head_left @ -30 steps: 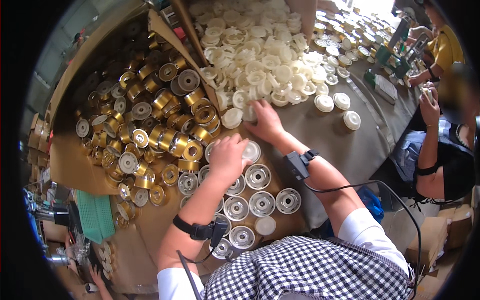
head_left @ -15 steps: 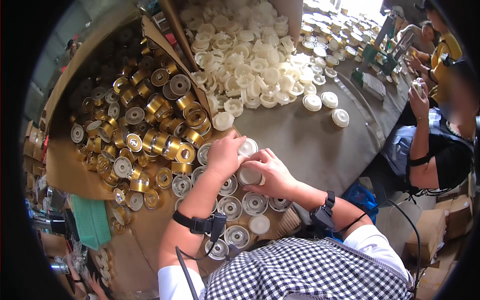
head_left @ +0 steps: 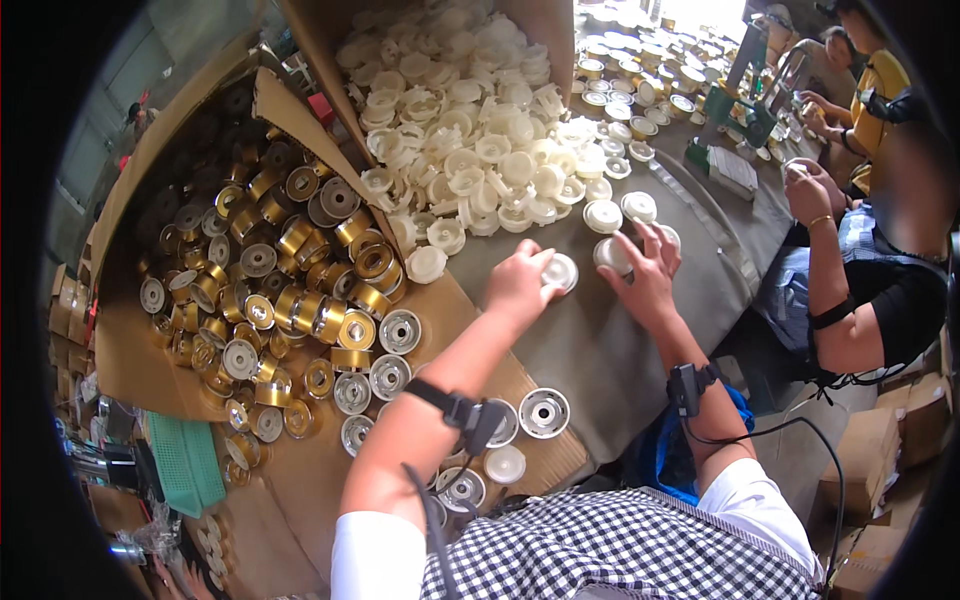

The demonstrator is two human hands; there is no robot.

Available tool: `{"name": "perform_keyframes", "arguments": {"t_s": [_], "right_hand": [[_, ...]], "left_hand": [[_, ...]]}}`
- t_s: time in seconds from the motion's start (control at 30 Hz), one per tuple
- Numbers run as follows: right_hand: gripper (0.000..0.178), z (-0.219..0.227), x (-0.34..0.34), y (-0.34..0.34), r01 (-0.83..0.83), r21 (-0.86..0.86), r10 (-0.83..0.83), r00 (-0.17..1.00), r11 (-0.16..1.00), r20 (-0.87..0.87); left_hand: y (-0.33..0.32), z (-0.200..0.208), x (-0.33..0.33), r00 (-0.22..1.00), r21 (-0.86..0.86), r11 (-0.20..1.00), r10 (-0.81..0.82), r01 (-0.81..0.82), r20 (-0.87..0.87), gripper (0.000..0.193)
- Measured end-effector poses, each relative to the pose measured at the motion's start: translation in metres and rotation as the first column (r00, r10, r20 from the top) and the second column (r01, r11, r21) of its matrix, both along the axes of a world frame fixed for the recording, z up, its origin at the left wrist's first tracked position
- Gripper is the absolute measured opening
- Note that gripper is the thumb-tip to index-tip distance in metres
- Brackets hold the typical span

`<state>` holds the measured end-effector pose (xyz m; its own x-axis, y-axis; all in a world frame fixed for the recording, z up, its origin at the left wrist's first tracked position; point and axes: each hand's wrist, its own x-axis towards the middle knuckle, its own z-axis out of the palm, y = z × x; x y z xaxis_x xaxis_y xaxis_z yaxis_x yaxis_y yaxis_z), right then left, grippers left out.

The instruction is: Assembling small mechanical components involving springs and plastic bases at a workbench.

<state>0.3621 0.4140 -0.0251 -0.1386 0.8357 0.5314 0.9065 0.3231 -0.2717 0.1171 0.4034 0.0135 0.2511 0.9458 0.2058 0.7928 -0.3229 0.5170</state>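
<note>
In my left hand (head_left: 520, 290) a round piece with a white plastic cap (head_left: 560, 272) is pinched between thumb and fingers, over the grey table cover. My right hand (head_left: 648, 275) has its thumb and forefinger around another white-capped round piece (head_left: 612, 257) at the table surface, its other fingers spread. Just beyond stand similar white-capped pieces (head_left: 602, 216), one partly hidden behind my right fingers. Open silver metal cups (head_left: 544, 412) stand on cardboard near my body, some covered by my left forearm. A loose white disc (head_left: 505, 464) lies among them.
A cardboard box (head_left: 140, 340) of gold-sided metal cups is at left. A heap of white plastic caps (head_left: 470, 130) lies beyond my hands. Finished-looking round pieces (head_left: 650, 85) and a green hand press (head_left: 745, 105) are farther right. A co-worker's arm (head_left: 825, 250) is at the right.
Both hands have moved away from the metal cups, up and to the right. My right hand has carried a white-capped piece to the others on the grey cover. The view has shifted slightly.
</note>
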Motion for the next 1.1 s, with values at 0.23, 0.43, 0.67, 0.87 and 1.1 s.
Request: {"name": "perform_keyframes", "arguments": {"t_s": [0.23, 0.43, 0.67, 0.87, 1.1], "right_hand": [[0.054, 0.032, 0.002, 0.026, 0.011, -0.027, -0.016, 0.980, 1.000, -0.197], [0.036, 0.050, -0.060, 0.097, -0.198, -0.129, 0.203, 0.979, 0.972, 0.029], [0.028, 0.045, -0.091, 0.130, -0.103, -0.456, 0.253, 0.926, 0.884, 0.281], [0.022, 0.042, -0.106, 0.077, -0.312, -0.385, 0.413, 0.885, 0.869, 0.215], [0.017, 0.050, -0.078, 0.000, -0.435, -0.312, 0.449, 0.893, 0.844, -0.032]], "left_hand": [[0.042, 0.000, 0.027, 0.995, 0.316, 0.949, -0.039, 0.008, 0.091, 0.068], [0.072, -0.004, -0.007, 0.780, 0.190, 0.967, -0.013, 0.169, -0.626, 0.053], [0.056, -0.006, -0.022, 0.741, 0.259, 0.949, 0.041, 0.182, -0.671, 0.037], [0.016, -0.014, -0.060, 0.853, 0.459, 0.878, 0.131, 0.137, -0.505, 0.020], [-0.006, -0.016, -0.066, 0.797, 0.222, 0.973, 0.083, 0.065, -0.598, 0.045]]}}
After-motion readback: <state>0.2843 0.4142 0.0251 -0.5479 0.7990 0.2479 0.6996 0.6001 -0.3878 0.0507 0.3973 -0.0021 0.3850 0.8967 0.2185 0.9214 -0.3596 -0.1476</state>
